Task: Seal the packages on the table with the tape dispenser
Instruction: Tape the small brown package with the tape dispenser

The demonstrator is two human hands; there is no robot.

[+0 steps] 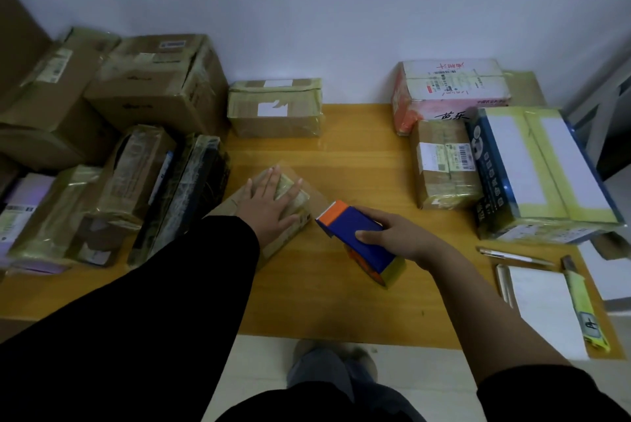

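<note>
A small brown cardboard package (290,216) with yellowish tape on top lies at the middle of the wooden table (324,302). My left hand (269,203) presses flat on its top with straight, spread fingers. Just to its right, my right hand (392,233) grips a blue tape dispenser (358,237) with an orange front end. The orange end points toward the package's right side, close to it. Whether tape runs between them I cannot make out.
Taped cardboard boxes (150,87) crowd the left side. One taped box (275,107) stands at the back centre. Several more packages (543,169) sit at the right. A pen (512,256), a white notepad (543,305) and a yellow utility knife (584,305) lie at the front right.
</note>
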